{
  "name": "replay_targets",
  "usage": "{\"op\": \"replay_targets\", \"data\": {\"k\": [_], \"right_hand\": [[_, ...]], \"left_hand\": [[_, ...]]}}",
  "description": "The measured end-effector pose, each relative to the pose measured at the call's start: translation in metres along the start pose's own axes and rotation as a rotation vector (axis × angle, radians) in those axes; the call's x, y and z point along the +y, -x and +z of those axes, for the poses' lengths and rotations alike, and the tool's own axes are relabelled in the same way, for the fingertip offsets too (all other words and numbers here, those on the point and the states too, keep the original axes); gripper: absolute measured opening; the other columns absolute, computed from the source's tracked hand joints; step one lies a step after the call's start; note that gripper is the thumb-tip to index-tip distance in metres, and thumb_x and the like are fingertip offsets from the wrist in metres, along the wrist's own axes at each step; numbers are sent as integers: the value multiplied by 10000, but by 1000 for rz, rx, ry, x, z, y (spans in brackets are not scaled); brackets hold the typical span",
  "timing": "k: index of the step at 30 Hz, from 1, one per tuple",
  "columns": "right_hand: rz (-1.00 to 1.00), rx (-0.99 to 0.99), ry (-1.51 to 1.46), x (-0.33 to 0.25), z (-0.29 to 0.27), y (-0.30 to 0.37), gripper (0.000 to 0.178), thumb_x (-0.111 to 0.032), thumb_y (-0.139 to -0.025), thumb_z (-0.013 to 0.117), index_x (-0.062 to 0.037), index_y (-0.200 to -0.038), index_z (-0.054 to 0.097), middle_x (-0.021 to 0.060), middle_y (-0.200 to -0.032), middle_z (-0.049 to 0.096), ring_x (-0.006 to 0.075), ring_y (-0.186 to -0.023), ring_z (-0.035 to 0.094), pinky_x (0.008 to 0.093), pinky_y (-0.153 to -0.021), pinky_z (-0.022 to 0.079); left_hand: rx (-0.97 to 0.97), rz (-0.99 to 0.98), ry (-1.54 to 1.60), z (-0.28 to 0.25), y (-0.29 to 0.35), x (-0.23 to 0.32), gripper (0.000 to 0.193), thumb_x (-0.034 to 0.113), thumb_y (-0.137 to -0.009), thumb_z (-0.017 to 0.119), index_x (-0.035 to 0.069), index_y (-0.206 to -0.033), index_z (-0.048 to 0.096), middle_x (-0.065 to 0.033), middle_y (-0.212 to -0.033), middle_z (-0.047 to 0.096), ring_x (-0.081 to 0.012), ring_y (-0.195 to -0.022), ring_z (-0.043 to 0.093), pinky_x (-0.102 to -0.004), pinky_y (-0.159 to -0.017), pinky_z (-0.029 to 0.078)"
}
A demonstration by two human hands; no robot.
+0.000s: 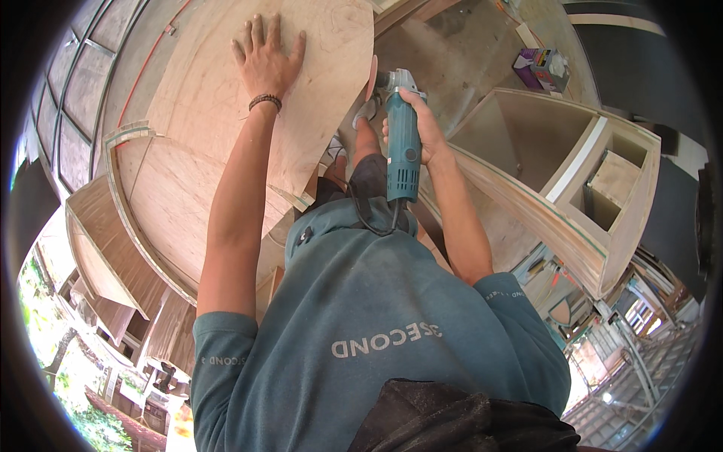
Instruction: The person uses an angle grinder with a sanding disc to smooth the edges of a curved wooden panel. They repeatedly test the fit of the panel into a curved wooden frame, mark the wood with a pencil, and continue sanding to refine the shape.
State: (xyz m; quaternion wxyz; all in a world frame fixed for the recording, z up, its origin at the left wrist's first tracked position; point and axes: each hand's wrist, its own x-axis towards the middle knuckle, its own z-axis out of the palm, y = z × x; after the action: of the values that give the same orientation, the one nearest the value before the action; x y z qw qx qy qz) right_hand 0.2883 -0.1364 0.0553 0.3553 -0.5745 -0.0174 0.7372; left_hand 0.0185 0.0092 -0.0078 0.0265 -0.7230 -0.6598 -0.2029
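Observation:
Flat on a broad plywood panel [331, 45] rests my left hand [269, 60], its fingers spread and nothing in it. My right hand [422, 124] is wrapped round the teal body of an angle grinder [404, 143]. The tool stands upright in the view, grey metal head at the far end, cord running back toward my waist. A reddish sanding disc [372, 77] on its head sits edge-on at the panel's right curved edge. Whether the disc touches the wood or is spinning, I cannot tell.
Right of me stands an open wooden cabinet [520, 143] with compartments. A purple and grey box [541, 69] lies beyond it on the floor. At left are a curved-edge wooden piece [124, 188] and more wooden cabinets [113, 248]. An orange cord [154, 71] runs across the far left.

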Motion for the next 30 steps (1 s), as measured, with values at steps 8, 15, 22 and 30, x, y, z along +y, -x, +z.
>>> {"op": "replay_targets", "data": {"k": [8, 15, 22, 30], "right_hand": [[28, -24, 2, -7, -4, -7, 533, -547, -924, 684, -26, -996, 599, 138, -737, 683, 212, -580, 695, 355, -520, 606], [24, -21, 3, -15, -3, -11, 557, -559, -911, 698, -20, -1005, 593, 139, -742, 682, 212, -586, 694, 351, -524, 613], [34, -28, 22, -22, -3, -15, 586, -572, -902, 703, -14, -1034, 581, 143, -753, 678, 213, -588, 694, 348, -518, 611], [44, -36, 51, -30, -8, -22, 615, -578, -898, 704, -2, -1068, 575, 140, -763, 672, 211, -601, 696, 353, -538, 616]], "left_hand": [[-12, -2, -15, -4, -2, 3, 677, 607, -985, 491, 210, -1534, 494, -137, -1633, 398, -313, -1540, 294, -554, -1262, 160], [-11, -7, -8, -5, -2, 3, 681, 616, -986, 485, 211, -1533, 494, -126, -1635, 397, -304, -1542, 291, -548, -1269, 152], [-29, -21, -11, -7, -3, 4, 687, 625, -987, 480, 214, -1537, 491, -120, -1636, 396, -295, -1544, 290, -542, -1272, 152], [-47, -26, -42, -9, -3, 7, 678, 614, -991, 490, 220, -1543, 483, -110, -1647, 376, -270, -1553, 275, -518, -1282, 156]]}}
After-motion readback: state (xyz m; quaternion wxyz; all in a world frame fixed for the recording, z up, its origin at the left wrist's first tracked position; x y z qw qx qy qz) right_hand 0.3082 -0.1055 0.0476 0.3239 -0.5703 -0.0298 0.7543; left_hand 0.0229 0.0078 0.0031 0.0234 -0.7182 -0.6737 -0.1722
